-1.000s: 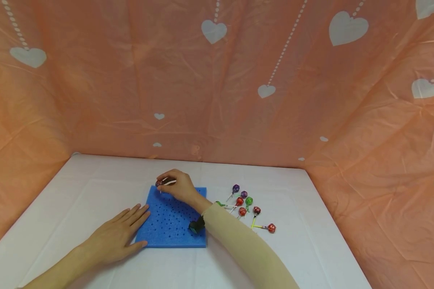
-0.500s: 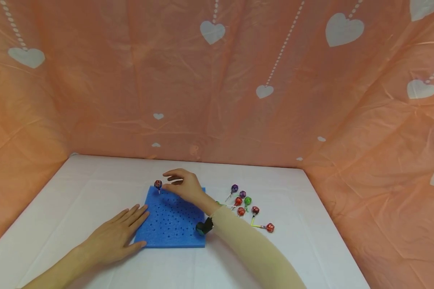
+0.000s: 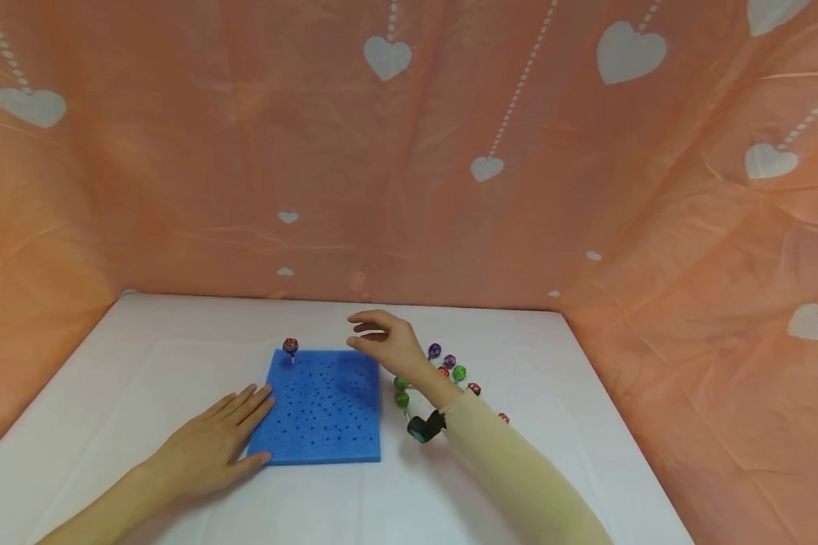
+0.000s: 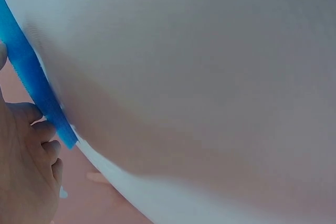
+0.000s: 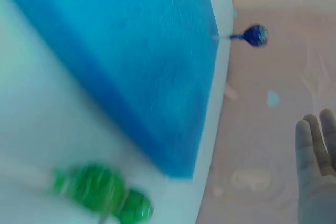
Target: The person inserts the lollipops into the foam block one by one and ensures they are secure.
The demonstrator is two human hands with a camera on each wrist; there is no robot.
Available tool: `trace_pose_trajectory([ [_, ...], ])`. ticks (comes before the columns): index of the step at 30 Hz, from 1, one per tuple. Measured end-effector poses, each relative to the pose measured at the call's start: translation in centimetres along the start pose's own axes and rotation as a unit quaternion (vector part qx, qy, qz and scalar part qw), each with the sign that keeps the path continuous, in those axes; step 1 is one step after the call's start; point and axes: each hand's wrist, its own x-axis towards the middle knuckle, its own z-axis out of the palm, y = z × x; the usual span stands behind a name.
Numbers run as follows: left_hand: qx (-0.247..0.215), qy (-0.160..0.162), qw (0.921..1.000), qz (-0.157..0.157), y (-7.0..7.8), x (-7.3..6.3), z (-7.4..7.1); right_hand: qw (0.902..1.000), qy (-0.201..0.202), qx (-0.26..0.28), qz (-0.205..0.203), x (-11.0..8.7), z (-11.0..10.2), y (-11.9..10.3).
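Observation:
A blue foam block (image 3: pixel 320 409) dotted with small holes lies flat on the white table. One dark red lollipop (image 3: pixel 290 346) stands upright by its stick at the block's far left corner; the right wrist view shows this lollipop (image 5: pixel 255 35) too. My left hand (image 3: pixel 211 443) lies with straight fingers along the block's left edge, the fingertips (image 4: pixel 48 129) right at its side. Past the block's far right corner, my right hand (image 3: pixel 390 341) hovers with relaxed fingers and holds nothing. Below its wrist lie green lollipops (image 3: pixel 401 398), blurred in the right wrist view.
Several wrapped lollipops lie right of the block, among them a purple one (image 3: pixel 435 350), a green one (image 3: pixel 459 372) and a red one (image 3: pixel 474 388); the right forearm partly hides the group. A peach curtain (image 3: pixel 436 227) with white hearts encloses the back and sides of the table.
My right hand has let go of the dark red lollipop, which now stands in the foam block, and has moved right towards the loose lollipops. The left hand keeps its place on the block.

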Motion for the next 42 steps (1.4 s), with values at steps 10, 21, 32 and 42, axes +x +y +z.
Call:
trace_pose_trajectory([
  [10, 0.000, 0.001, 1.0000, 0.003, 0.2, 0.0, -0.1, 0.9978, 0.063, 0.005, 0.018, -4.3, -6.0, 1.7],
  [21, -0.009, -0.010, 0.9998, -0.012, 0.1, -0.2, -0.2, 0.9875, 0.133, -0.006, 0.084, -10.3, -11.7, 4.5],
  [32, -0.007, -0.006, 0.9999, -0.004, 0.1, -0.2, 0.0, 0.9732, 0.147, -0.073, 0.161, -16.2, -15.3, 6.6],
  [42, 0.003, -0.003, 1.0000, 0.007, -0.1, 0.0, 0.0, 0.9665, 0.098, -0.106, 0.212, -18.7, -15.6, 7.8],
])
